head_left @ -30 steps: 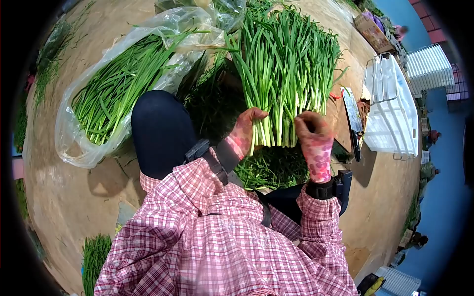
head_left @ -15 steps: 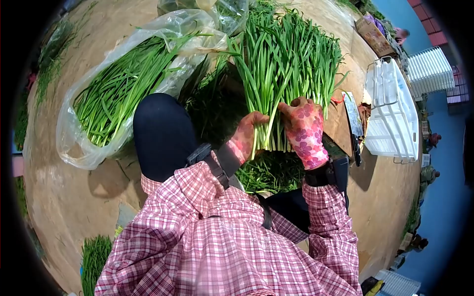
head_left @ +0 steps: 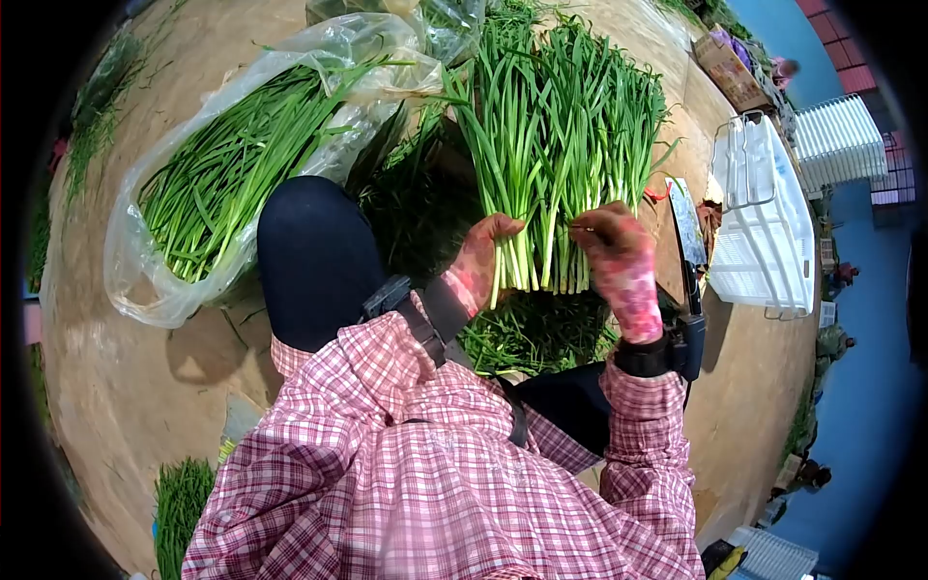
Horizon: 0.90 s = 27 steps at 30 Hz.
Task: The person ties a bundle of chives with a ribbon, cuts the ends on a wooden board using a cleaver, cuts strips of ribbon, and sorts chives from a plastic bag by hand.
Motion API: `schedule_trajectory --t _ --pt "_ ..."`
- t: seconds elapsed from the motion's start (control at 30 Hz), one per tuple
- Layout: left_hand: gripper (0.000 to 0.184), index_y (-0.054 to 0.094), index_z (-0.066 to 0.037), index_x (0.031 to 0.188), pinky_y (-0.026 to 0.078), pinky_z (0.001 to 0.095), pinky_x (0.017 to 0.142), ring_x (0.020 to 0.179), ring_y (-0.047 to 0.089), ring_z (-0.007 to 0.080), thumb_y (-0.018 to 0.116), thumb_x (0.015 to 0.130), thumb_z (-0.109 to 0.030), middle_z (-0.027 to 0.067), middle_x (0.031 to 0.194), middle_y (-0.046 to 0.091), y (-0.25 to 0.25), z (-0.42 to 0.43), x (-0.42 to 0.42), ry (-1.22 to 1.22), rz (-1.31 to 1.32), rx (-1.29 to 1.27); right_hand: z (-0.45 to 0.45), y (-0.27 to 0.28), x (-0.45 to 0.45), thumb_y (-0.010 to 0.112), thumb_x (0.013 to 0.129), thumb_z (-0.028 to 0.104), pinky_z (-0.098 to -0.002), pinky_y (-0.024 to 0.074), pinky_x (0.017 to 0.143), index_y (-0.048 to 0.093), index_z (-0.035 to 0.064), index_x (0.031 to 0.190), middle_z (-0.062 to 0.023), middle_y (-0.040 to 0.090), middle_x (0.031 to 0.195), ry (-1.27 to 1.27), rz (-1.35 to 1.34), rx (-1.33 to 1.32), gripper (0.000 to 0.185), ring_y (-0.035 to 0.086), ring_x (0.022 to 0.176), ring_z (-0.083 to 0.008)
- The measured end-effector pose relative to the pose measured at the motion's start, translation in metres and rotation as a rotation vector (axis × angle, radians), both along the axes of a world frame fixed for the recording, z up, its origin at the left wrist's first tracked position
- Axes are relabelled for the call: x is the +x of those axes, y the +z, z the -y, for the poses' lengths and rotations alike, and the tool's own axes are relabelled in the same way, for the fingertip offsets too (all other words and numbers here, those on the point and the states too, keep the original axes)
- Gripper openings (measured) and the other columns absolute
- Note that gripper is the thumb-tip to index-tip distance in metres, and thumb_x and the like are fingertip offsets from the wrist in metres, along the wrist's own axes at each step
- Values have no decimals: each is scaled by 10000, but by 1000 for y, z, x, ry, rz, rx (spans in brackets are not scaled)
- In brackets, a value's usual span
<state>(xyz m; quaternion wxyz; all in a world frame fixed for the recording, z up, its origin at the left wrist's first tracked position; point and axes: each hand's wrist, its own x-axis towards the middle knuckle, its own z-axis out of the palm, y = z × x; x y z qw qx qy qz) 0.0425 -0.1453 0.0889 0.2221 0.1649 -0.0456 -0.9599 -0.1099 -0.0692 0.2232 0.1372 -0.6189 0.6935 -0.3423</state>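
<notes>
A thick row of garlic chives [head_left: 570,126] lies in front of me, green leaves pointing away and pale stem ends towards me. At the row's left edge, my left hand [head_left: 476,259] is closed around the outer stems; its thumb lies on top and the other fingers are mostly hidden. My right hand [head_left: 621,266], in a pink flowered half-glove, is raised over the stem ends at the right and smeared by motion. Its fingertips are pinched together, and whatever is between them is too small to make out. Below the stems, loose green trimmings [head_left: 532,333] cover the ground.
An open clear plastic bag [head_left: 145,290] of chives lies to the left, beside my bent knee [head_left: 319,251]. White plastic crates [head_left: 764,222] stand at the right, near a dark-edged flat object [head_left: 688,232]. Another chive bundle [head_left: 184,503] is at the lower left.
My right hand has drawn back to the right and lifted off the stems, its fingertips now pinched. The left hand stays almost in place at the left edge.
</notes>
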Motion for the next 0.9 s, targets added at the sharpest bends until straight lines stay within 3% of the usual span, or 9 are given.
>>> schedule_trajectory --t 0.1,0.2,0.33,0.57,0.6,0.63,0.7,0.83,0.9 --pt "318 615 17 1059 557 510 836 871 687 328 512 864 -212 163 981 686 21 0 4 -37 -79 69 13 4 18 689 781 144 -457 468 752 694 103 1024 -141 636 950 -44 -692 115 247 615 862 -337" --pt "311 616 10 1058 555 514 836 880 685 334 519 856 -206 168 991 686 12 3 3 -50 29 60 24 -2 21 703 717 94 -453 485 730 682 68 938 -158 625 895 -63 -783 180 223 611 856 -345" --pt "351 609 13 1102 549 518 850 893 683 338 513 853 -214 174 1011 684 25 3 6 -70 -202 158 19 2 24 704 705 86 -455 479 741 690 80 933 -142 633 935 -1 -736 -18 228 607 880 -340" --pt "407 588 28 1162 521 547 901 952 669 356 507 853 -224 192 1063 670 13 2 3 -40 -14 97 30 -7 15 664 697 85 -466 467 759 667 56 869 -157 631 920 2 -904 186 174 593 879 -362" --pt "411 584 31 1167 515 552 911 962 666 361 508 851 -221 197 1071 667 13 1 3 -25 -16 99 31 -18 3 657 707 66 -475 469 768 668 44 872 -177 638 886 -6 -733 135 168 591 895 -384" --pt "416 580 34 1171 508 557 921 971 663 366 510 849 -218 202 1080 665 15 2 3 -7 -19 101 27 -18 -5 669 745 86 -393 489 689 678 29 868 -115 663 824 31 -589 -38 136 635 754 -284" --pt "500 538 54 1245 473 585 961 1038 637 396 502 822 -211 235 1154 635 19 3 5 -55 -145 145 21 -17 -16 677 825 99 -321 487 662 672 16 894 -56 657 774 -154 269 151 108 601 677 -194" --pt "574 466 65 1325 430 590 1005 1111 592 431 482 821 -211 266 1243 581 6 4 -1 -16 -64 104 -14 53 -8 609 900 125 -226 394 619 628 9 850 -16 575 801 -140 873 28 127 502 695 -85" --pt "580 457 67 1331 427 590 1008 1116 586 439 478 822 -212 270 1259 570 11 3 0 -9 -113 145 -36 58 -23 614 891 153 -244 420 672 619 5 843 -42 580 825 235 990 -122 155 519 720 -115"
